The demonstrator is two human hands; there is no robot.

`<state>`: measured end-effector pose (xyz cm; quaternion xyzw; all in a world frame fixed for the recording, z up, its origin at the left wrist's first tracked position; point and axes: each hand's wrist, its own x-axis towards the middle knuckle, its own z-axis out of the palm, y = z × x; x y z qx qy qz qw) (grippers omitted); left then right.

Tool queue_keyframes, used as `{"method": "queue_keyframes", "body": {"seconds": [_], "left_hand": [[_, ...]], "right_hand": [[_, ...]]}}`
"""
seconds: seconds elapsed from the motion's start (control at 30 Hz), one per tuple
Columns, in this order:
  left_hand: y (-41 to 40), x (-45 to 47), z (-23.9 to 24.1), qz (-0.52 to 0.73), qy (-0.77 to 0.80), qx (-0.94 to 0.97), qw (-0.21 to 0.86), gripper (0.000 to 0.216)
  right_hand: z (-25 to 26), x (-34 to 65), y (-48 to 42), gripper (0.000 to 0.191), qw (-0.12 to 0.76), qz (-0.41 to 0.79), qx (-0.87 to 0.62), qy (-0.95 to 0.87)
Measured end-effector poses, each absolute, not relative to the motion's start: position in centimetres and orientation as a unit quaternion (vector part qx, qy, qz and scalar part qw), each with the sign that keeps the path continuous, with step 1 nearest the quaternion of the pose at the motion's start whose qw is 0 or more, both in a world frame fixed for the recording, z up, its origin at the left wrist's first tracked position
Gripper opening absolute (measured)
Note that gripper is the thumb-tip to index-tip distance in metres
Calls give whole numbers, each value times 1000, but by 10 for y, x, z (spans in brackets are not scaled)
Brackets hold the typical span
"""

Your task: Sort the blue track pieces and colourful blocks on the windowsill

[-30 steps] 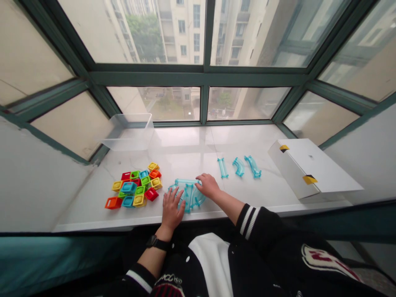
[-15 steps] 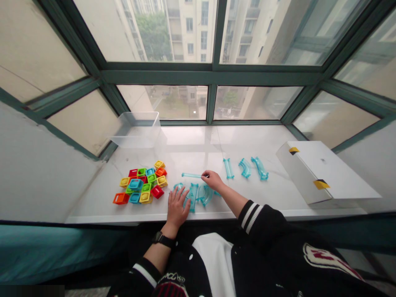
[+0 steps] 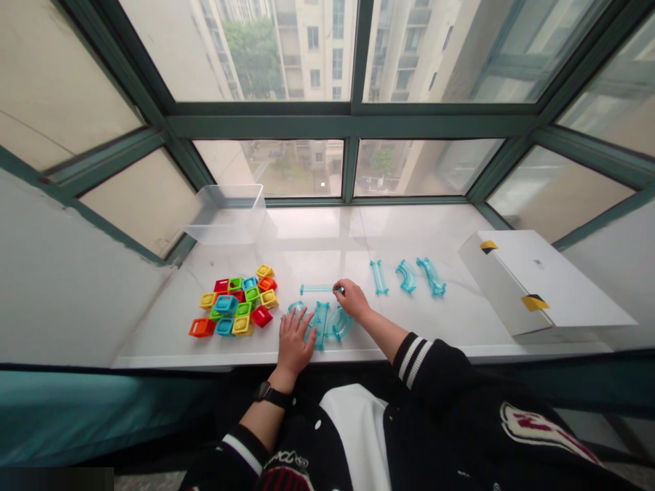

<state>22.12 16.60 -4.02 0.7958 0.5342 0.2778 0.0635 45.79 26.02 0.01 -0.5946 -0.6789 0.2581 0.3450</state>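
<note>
My left hand (image 3: 293, 343) lies flat with fingers spread on a small pile of clear blue track pieces (image 3: 327, 322) near the sill's front edge. My right hand (image 3: 351, 298) is closed in a pinch on the right end of a straight clear blue track piece (image 3: 316, 289), which lies just behind the pile. A heap of coloured square blocks (image 3: 235, 308) in red, yellow, green, blue and orange sits to the left of my left hand. Three more blue track pieces (image 3: 408, 276) lie in a row to the right of my right hand.
All of this rests on a white marble window sill (image 3: 317, 239) under a bay window. A clear plastic bin (image 3: 228, 213) stands at the back left. A white cardboard box (image 3: 537, 279) with yellow-black tape lies at the right. The sill's front edge is just below my hands.
My right hand has drawn one straight blue piece out of the pile and set it behind the pile. My left hand has stayed flat on the pile. The camera shifted slightly.
</note>
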Motion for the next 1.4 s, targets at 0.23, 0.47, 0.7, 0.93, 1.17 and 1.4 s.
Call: {"method": "queue_keyframes", "body": {"seconds": [0.23, 0.47, 0.7, 0.93, 1.17, 1.4], "left_hand": [[166, 220, -44, 293, 533, 791, 69, 46], [165, 218, -45, 329, 530, 776, 87, 47], [166, 211, -41, 428, 514, 733, 122, 44], [166, 223, -4, 504, 512, 688, 103, 40], [165, 273, 57, 513, 449, 704, 200, 25], [152, 351, 59, 410, 363, 695, 466, 25]], "right_hand": [[17, 465, 257, 8, 447, 265, -591, -617], [23, 517, 221, 25, 514, 360, -560, -541], [8, 582, 155, 36, 530, 466, -587, -396], [-8, 598, 110, 41, 548, 629, -527, -161], [-2, 588, 105, 37, 546, 693, -454, -127], [13, 568, 120, 51, 607, 582, -499, -209]]}}
